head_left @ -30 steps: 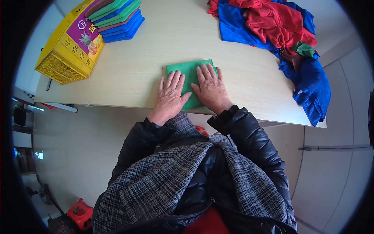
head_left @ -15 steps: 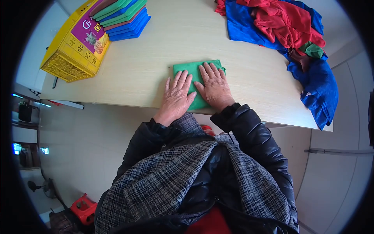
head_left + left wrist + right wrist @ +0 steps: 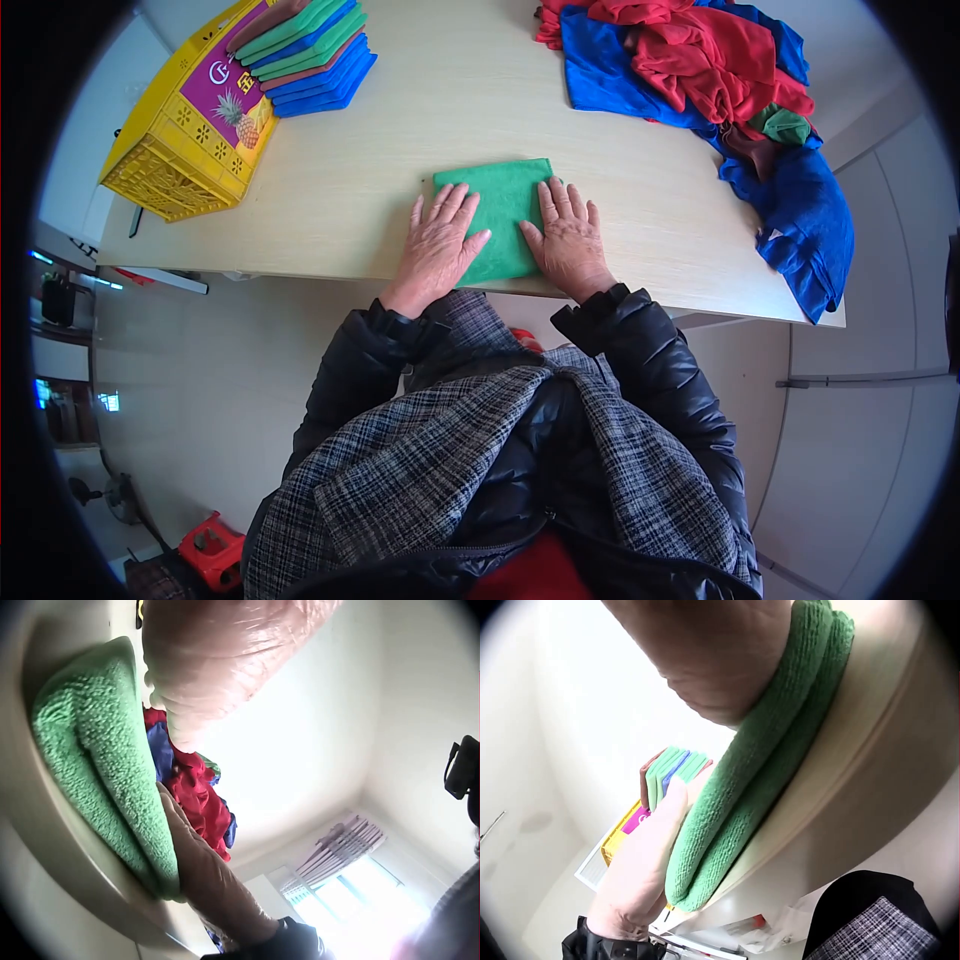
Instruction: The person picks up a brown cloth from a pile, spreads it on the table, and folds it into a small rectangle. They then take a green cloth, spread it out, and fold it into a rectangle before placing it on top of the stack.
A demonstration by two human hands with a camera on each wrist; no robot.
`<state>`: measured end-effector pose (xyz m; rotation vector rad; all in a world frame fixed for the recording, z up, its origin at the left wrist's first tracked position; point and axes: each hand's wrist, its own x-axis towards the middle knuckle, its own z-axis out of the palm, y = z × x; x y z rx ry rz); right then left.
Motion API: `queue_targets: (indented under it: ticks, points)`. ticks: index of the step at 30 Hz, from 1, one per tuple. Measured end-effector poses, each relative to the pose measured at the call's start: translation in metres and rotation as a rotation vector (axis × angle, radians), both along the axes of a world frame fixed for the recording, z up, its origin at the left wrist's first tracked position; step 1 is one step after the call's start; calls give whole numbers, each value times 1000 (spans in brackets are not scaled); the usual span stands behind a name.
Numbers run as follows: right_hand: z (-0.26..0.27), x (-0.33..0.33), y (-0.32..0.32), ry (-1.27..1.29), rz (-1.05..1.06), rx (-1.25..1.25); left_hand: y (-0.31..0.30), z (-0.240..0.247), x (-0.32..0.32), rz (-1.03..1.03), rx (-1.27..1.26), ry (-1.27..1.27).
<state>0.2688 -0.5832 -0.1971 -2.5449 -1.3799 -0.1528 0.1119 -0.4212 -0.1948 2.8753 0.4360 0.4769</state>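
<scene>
A folded green cloth [image 3: 495, 220] lies flat near the table's front edge, its layered folds showing in the left wrist view [image 3: 105, 765] and the right wrist view [image 3: 742, 780]. The left hand [image 3: 436, 248] rests palm down on the cloth's left side, fingers straight and slightly spread. On the opposite side, the right hand [image 3: 572, 240] lies along the cloth's right edge with straight fingers, its thumb touching the cloth. Between the two hands the middle of the cloth is uncovered.
A yellow crate [image 3: 180, 150] stands at the table's left, beside a stack of folded green, blue and brown cloths [image 3: 315, 60]. A loose heap of red, blue and green cloths [image 3: 700, 60] covers the back right, a blue one [image 3: 810, 225] reaching the front right corner.
The right hand has slid rightward from the upper middle of the green cloth to its right edge, uncovering more of it. The left hand stays on the left side.
</scene>
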Motion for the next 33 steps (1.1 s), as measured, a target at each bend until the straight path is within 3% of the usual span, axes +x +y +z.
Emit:
queue_targets:
  ticks: [5, 8, 21, 24, 27, 33]
  points:
    - [0, -8, -4, -71, 25, 37, 7, 4, 21, -73, 48, -38]
    - [-4, -7, -6, 62, 44, 72, 4, -4, 26, -78, 57, 17]
    - [-9, 2, -13, 87, 86, 126, 1, 1, 25, -129, 28, 38]
    - [-19, 12, -32, 338, 59, 460, -4, 12, 30, -298, 57, 0]
    - [-26, 17, -50, 292, -7, 550, -11, 12, 39, -388, 48, 27]
    - [-13, 16, -67, 169, 66, 342, 2, 5, 32, -253, 68, 143]
